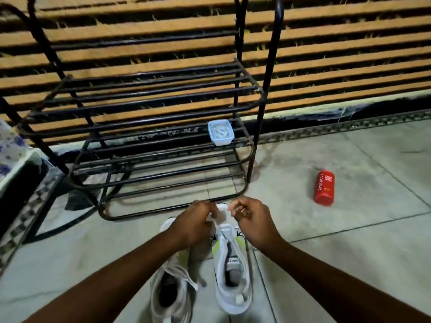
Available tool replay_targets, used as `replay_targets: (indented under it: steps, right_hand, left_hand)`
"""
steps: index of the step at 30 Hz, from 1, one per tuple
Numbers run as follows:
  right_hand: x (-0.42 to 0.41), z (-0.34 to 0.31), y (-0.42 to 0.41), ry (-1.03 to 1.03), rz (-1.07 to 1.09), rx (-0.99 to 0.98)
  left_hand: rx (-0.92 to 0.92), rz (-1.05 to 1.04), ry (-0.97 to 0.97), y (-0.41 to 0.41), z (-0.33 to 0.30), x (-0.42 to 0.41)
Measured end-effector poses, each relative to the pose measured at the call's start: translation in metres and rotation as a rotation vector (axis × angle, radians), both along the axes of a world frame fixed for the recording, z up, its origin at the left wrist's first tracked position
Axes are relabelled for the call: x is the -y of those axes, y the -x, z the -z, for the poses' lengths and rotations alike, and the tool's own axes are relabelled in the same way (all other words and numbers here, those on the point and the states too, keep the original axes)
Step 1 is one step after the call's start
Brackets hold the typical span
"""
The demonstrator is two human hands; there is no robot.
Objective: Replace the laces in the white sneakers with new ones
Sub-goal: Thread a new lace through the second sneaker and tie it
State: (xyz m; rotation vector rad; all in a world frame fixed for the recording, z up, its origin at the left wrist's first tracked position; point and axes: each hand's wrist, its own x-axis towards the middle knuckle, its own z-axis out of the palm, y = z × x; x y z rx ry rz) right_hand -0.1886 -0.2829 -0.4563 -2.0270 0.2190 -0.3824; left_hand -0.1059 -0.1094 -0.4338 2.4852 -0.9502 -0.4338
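While both hands worked at its toe end, the right sneaker [233, 271] stood on the tiled floor [349, 252], just in front of the black metal rack [163, 127]. It was white with yellow-green panels and small black marks; its tongue label was illegible. The left hand [196, 226] and right hand [253, 220] each pinched a white lace [221, 212]. The left sneaker [170, 292] stood beside it, laces loose. A red bottle [324, 187] near the rack's right corner bore blurred white lettering.

a black metal shoe rack [144, 127] stands against a slatted wall [349, 54]. a small pale blue tub [220, 132] sits on its shelf. a red bottle [324, 187] lies on the tiled floor [373, 229].
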Motion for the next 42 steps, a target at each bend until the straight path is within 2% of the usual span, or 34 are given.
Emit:
replay_targets:
  steps: [3,6,8,11,17,22,31,36,42]
  right_hand:
    - [-0.007,0.032,0.007,0.027,0.031,-0.035]
    - [-0.012,0.050,0.011,0.105,0.012,-0.026]
    - [-0.015,0.059,0.010,0.193,-0.024,-0.011]
    - [-0.016,0.065,0.006,0.191,-0.041,-0.045]
    - [-0.011,0.072,-0.005,0.262,-0.076,-0.168]
    - [-0.009,0.076,-0.007,0.297,-0.147,-0.229]
    - [-0.015,0.085,-0.002,0.359,-0.130,-0.164]
    - [-0.016,0.087,-0.003,0.378,-0.121,-0.162]
    - [-0.014,0.089,-0.002,0.379,-0.123,-0.147]
  left_hand:
    - [0.054,0.071,-0.094,-0.002,0.023,0.002]
    - [0.194,0.150,-0.243,-0.001,0.041,0.005]
    - [0.283,0.157,-0.251,0.002,0.051,0.006]
    - [0.338,0.125,-0.246,0.005,0.063,0.006]
    - [0.130,-0.061,-0.142,0.006,0.074,0.003]
    - [0.032,-0.104,-0.117,0.006,0.076,0.004]
    - [0.034,-0.001,-0.213,-0.008,0.055,0.001]
    - [0.134,0.143,-0.354,-0.012,0.042,0.004]
    - [0.164,0.145,-0.410,-0.012,0.035,0.008]
